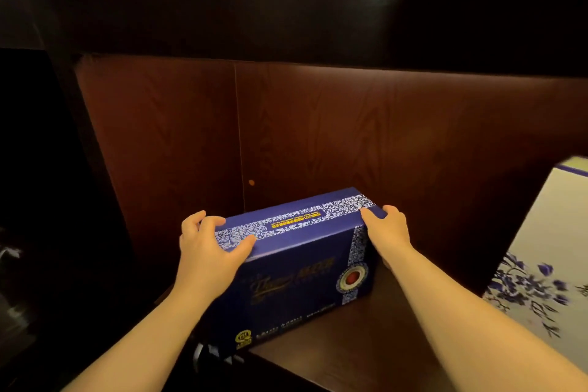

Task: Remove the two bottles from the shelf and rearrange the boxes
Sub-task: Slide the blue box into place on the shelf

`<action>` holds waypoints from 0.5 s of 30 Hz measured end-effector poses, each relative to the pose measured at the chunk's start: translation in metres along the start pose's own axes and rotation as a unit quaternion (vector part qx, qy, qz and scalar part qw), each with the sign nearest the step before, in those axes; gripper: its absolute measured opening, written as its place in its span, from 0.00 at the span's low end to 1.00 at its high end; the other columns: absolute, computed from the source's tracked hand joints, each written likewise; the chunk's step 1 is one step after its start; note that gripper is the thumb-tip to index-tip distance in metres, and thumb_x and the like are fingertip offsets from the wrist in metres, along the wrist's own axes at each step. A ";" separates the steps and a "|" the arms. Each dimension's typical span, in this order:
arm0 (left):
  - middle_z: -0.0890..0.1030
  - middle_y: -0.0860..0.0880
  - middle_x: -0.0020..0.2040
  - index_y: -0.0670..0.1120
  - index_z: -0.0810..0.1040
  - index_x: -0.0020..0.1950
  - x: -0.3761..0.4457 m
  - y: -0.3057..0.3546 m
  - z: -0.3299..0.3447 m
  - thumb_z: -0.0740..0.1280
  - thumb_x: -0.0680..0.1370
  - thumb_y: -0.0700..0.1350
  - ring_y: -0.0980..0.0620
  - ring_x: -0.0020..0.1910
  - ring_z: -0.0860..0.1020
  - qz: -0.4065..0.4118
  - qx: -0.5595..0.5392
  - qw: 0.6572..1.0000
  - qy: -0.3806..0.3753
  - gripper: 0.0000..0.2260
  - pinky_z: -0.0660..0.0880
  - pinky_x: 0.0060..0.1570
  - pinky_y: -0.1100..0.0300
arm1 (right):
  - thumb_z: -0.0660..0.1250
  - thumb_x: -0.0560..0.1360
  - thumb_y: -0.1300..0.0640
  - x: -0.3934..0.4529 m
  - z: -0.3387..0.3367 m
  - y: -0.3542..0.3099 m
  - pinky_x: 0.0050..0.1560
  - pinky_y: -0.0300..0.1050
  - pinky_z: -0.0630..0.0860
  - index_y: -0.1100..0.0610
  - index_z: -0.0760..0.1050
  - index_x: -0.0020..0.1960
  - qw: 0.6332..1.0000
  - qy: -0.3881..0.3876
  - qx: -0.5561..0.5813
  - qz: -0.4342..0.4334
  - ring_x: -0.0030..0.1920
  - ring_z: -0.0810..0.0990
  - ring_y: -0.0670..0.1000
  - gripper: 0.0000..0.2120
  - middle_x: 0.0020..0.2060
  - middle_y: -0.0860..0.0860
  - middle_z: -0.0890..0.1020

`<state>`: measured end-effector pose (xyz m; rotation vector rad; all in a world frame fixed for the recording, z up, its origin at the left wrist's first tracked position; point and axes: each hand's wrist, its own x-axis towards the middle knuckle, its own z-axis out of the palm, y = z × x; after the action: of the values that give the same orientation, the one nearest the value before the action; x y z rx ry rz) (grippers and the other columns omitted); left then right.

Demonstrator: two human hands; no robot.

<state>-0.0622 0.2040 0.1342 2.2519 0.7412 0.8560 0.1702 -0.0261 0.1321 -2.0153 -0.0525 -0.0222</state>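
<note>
A dark blue box stands upright on its long edge in the lower middle of the frame, resting on the dark wooden shelf inside a reddish-brown compartment. Its narrow top face carries a band of blue-and-white scrollwork with a line of small yellow print, and its broad front face shows faint gold lettering, a vertical patterned strip toward its right side and a round emblem with a red centre low on that strip. The left hand grips the box's upper left corner, thumb pressed on the top edge over the patterned band and fingers curled around the left end. The right hand clasps the upper right corner, thumb lying on the top face and fingers wrapped down the right end, so both hands are closed on the same box, one at each end. Both bare forearms reach in from the bottom of the frame. At the right edge of the frame, well apart from the blue box, a white box printed with blue flowers leans into view, partly cut off by the frame. Behind the blue box the compartment's back panel shows wood grain, with a vertical seam left of centre and a small orange dot just right of it. The left side and upper part of the frame are too dark to make out. No bottle can be made out.
</note>
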 end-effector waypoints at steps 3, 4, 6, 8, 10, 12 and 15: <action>0.65 0.41 0.69 0.42 0.73 0.65 0.007 0.000 0.010 0.77 0.72 0.51 0.43 0.68 0.68 -0.006 -0.054 0.998 0.013 0.27 0.65 0.64 0.53 | 0.67 0.80 0.47 -0.021 -0.021 0.017 0.53 0.58 0.79 0.63 0.80 0.58 0.999 0.046 0.005 -0.009 0.55 0.82 0.65 0.19 0.59 0.64 0.81; 0.67 0.41 0.68 0.41 0.72 0.66 0.009 0.001 0.014 0.76 0.72 0.51 0.43 0.66 0.70 -0.012 -0.070 0.997 0.017 0.27 0.66 0.63 0.54 | 0.67 0.80 0.48 -0.029 -0.027 0.021 0.53 0.59 0.79 0.62 0.81 0.55 0.998 0.061 0.011 -0.010 0.54 0.82 0.65 0.17 0.57 0.64 0.81; 0.70 0.40 0.67 0.41 0.71 0.68 0.013 0.002 0.022 0.76 0.73 0.52 0.42 0.64 0.72 -0.027 -0.089 0.995 0.018 0.29 0.69 0.62 0.50 | 0.66 0.81 0.49 -0.044 -0.037 0.029 0.53 0.59 0.80 0.62 0.82 0.52 0.996 0.088 0.020 -0.006 0.53 0.82 0.64 0.16 0.55 0.63 0.82; 0.73 0.40 0.67 0.42 0.70 0.70 0.017 0.003 0.029 0.74 0.74 0.54 0.40 0.63 0.74 -0.042 -0.096 0.994 0.006 0.30 0.71 0.59 0.47 | 0.65 0.81 0.48 -0.056 -0.045 0.036 0.51 0.57 0.80 0.62 0.81 0.53 0.994 0.110 0.020 0.003 0.53 0.82 0.64 0.17 0.54 0.63 0.82; 0.75 0.40 0.67 0.43 0.69 0.71 0.021 0.002 0.035 0.72 0.75 0.55 0.40 0.61 0.75 -0.046 -0.108 0.993 -0.015 0.29 0.72 0.55 0.46 | 0.63 0.82 0.49 -0.066 -0.051 0.043 0.45 0.52 0.75 0.64 0.79 0.53 0.991 0.129 0.021 0.014 0.52 0.82 0.64 0.18 0.54 0.63 0.81; 0.77 0.41 0.65 0.44 0.69 0.70 0.026 0.000 0.039 0.70 0.77 0.56 0.42 0.57 0.77 -0.039 -0.122 0.991 -0.038 0.27 0.73 0.51 0.48 | 0.62 0.82 0.50 -0.077 -0.055 0.048 0.38 0.48 0.68 0.61 0.73 0.48 0.988 0.151 0.023 0.020 0.45 0.77 0.59 0.14 0.51 0.61 0.78; 0.77 0.43 0.63 0.46 0.69 0.69 0.034 -0.005 0.042 0.69 0.78 0.57 0.46 0.51 0.75 -0.032 -0.155 0.985 -0.064 0.25 0.73 0.48 0.50 | 0.60 0.83 0.51 -0.095 -0.060 0.054 0.36 0.49 0.64 0.59 0.71 0.50 0.984 0.173 0.034 0.032 0.43 0.70 0.56 0.11 0.48 0.60 0.73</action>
<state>-0.0117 0.2162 0.1179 1.9739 0.5743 0.7325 0.0787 -0.1059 0.1055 -1.9167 0.2289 -0.3251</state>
